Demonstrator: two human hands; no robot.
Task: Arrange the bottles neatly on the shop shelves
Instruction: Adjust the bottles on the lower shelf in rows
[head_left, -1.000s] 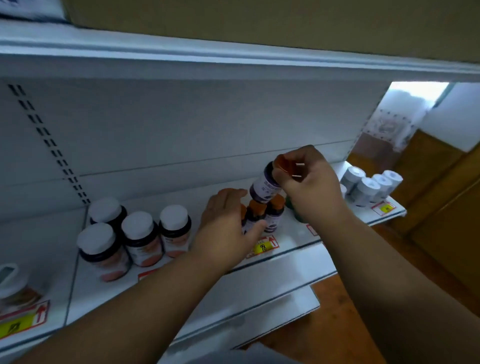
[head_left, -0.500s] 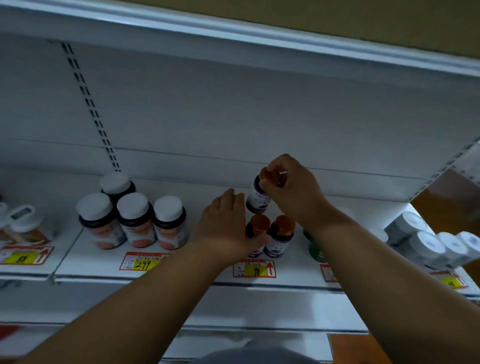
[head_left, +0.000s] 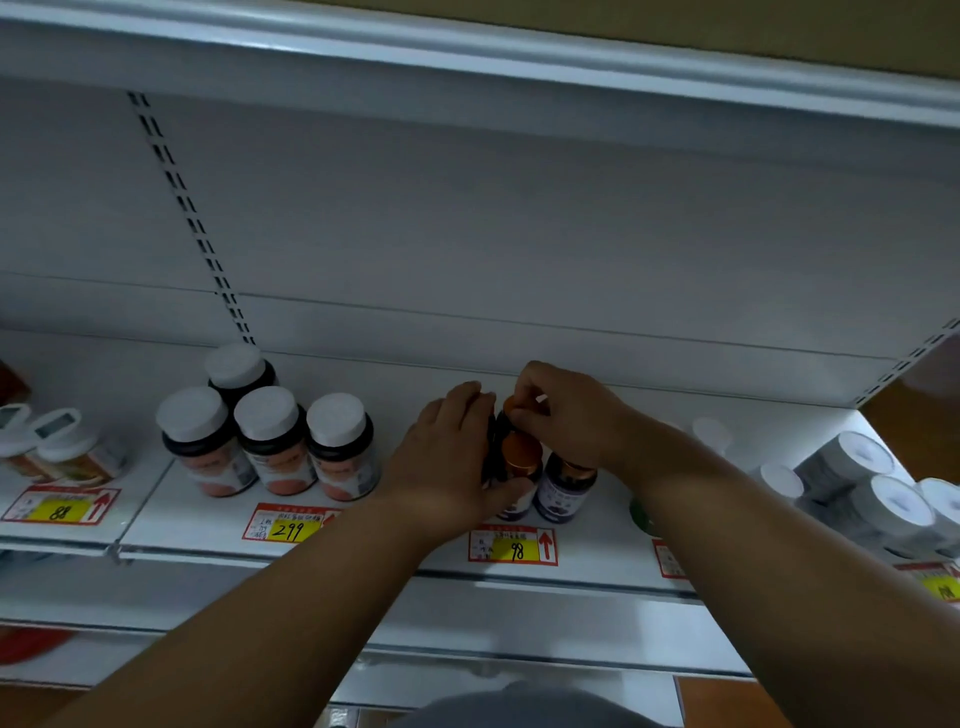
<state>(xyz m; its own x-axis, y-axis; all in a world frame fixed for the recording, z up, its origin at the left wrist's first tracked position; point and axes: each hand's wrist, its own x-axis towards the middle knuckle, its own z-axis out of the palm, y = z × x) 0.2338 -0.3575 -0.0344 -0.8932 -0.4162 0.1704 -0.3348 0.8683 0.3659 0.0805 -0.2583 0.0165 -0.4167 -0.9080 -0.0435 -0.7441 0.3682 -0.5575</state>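
Small dark bottles with orange caps stand in a cluster mid-shelf on the white shelf (head_left: 415, 540). My right hand (head_left: 566, 415) pinches the orange cap of the rear small bottle (head_left: 503, 421), held upright just behind the front orange-capped bottle (head_left: 517, 467). Beside that one, on the right, stands another purple-labelled bottle (head_left: 563, 491). My left hand (head_left: 447, 462) is cupped against the left side of the cluster, thumb across the front bottle's base; the bottles behind it are hidden.
Several larger white-capped jars (head_left: 270, 441) stand to the left, more jars (head_left: 62, 452) at far left. White-capped bottles (head_left: 878, 499) lie and stand at the right. A green cap (head_left: 641, 514) shows under my right forearm. Price tags (head_left: 511, 545) line the shelf edge.
My right hand has lowered the small bottle from above the cluster down behind the front bottles. My left hand stays against the cluster. The view has panned left.
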